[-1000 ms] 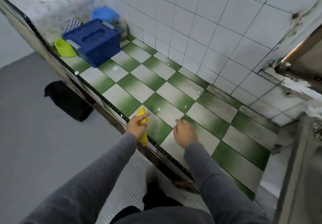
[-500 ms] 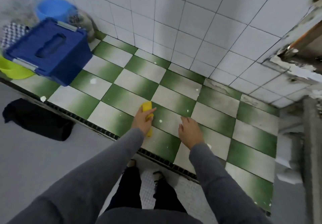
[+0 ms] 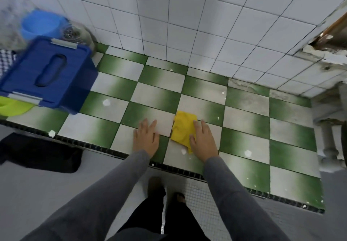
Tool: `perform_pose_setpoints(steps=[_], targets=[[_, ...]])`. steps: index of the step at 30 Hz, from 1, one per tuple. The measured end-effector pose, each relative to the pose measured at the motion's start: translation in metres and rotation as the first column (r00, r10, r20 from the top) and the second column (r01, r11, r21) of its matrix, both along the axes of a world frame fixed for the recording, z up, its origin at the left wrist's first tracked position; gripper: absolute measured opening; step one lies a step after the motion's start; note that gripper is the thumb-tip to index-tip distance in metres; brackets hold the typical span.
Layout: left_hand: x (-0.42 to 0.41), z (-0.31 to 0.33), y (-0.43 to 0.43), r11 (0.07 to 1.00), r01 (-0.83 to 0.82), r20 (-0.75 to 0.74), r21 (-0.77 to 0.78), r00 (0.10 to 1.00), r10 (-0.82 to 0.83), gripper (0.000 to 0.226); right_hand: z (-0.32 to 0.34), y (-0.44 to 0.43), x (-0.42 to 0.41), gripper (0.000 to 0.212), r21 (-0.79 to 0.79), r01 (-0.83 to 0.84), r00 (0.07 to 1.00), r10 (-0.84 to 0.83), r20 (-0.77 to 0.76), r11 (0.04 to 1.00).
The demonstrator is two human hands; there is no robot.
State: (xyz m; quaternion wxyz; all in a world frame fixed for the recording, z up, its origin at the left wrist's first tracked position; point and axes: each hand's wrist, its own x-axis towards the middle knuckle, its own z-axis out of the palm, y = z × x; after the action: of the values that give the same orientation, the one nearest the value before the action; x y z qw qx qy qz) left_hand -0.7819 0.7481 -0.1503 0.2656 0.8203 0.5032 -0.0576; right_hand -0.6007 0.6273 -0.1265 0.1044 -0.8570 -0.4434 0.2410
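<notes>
Green and white square tiles are laid like a checkerboard over the counter top (image 3: 246, 147), and a wall (image 3: 187, 25) of plain white tiles is seen behind it. A crumpled yellow cloth (image 3: 183, 126) is spread on the counter, close to the front edge. The cloth is pressed down by the right hand (image 3: 203, 143), which is laid flat with its fingers straight and close together. Only the right side of the cloth is covered by this hand; the rest is seen sticking out to the left of the fingers.

The left hand (image 3: 145, 137) is rested flat on a bare tile just left of the cloth, not touching it. Its fingers are straight and a little spread, and nothing is held in it.

Small white spots (image 3: 106, 102) are dotted over the tiles around both hands. Far to the left of the left hand, a big blue plastic box (image 3: 48, 79) with a lid and a handle is set on the counter. A lime green bowl (image 3: 13, 107) is tucked beside the box, and a light blue tub (image 3: 40, 25) is seen behind it. A black bundle (image 3: 37, 154) is left on the grey floor (image 3: 28, 194) below.
</notes>
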Motion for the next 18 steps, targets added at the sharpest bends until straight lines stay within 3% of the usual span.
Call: perform_pose_setpoints(steps=[4, 10, 14, 18], targets=[[-0.043, -0.017, 0.009, 0.994, -0.070, -0.048, 0.078, 0.996, 0.074, 0.056, -0.009, 0.011, -0.012, 0.064, -0.058, -0.049, 0.997, 0.053, 0.060, 0.997], [-0.073, -0.033, 0.015, 0.971, -0.127, 0.011, 0.202, 0.992, 0.127, 0.072, -0.031, 0.030, -0.030, 0.062, -0.045, -0.012, 1.000, 0.011, -0.016, 0.999], [-0.088, -0.040, 0.017, 0.966, -0.091, -0.014, 0.244, 0.995, 0.097, 0.072, -0.036, 0.048, -0.055, 0.057, -0.012, -0.037, 0.996, 0.038, 0.079, 0.999], [-0.096, -0.049, 0.014, 0.963, -0.035, -0.024, 0.268, 0.999, 0.043, 0.073, -0.040, 0.061, -0.097, 0.049, 0.038, -0.120, 0.991, 0.118, 0.057, 0.992]])
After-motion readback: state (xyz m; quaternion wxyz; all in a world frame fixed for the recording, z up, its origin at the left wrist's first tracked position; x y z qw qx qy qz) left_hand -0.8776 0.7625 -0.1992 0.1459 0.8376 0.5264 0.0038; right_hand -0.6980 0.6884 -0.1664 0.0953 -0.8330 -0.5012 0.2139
